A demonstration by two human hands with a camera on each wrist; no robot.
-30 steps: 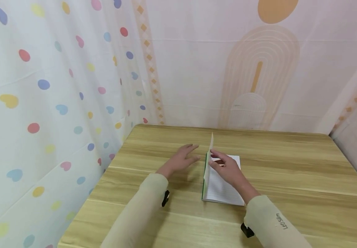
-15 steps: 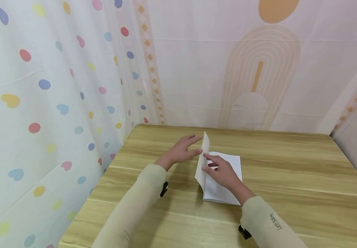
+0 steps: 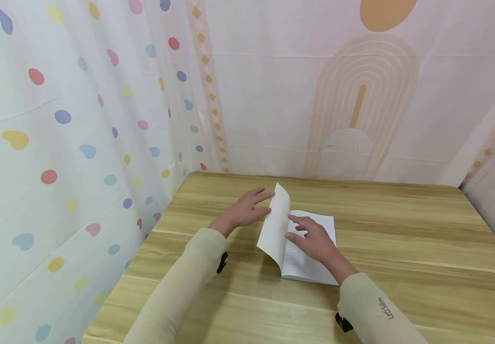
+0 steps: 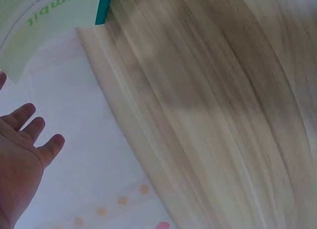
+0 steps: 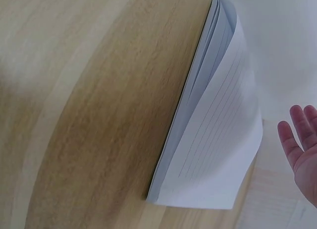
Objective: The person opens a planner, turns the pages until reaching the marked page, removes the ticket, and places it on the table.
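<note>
A notebook lies on the wooden table, its ruled page [image 3: 309,265] facing up on the right. A white leaf [image 3: 274,229] stands raised and leans left from the spine. At that leaf's left edge, my left hand [image 3: 243,211] has its fingers spread, thumb and fingertips right at the paper. Its other side shows in the left wrist view as a pale green printed sheet [image 4: 47,28] reading "Gambit". My right hand [image 3: 314,240] hovers over the ruled page, fingers loosely bent and holding nothing, fingertips near the spine. The right wrist view shows the notebook's page block [image 5: 213,140] bulging upward.
The wooden table [image 3: 402,239] extends around the notebook on all sides. A dotted curtain [image 3: 80,191] hangs along the left, and a pale patterned curtain [image 3: 264,119] backs the far table edge.
The raised leaf has swung left from nearly upright and shows more of its white face. My left hand came up to its edge, then shifted left; the right hand's fingertips have come off the leaf.
</note>
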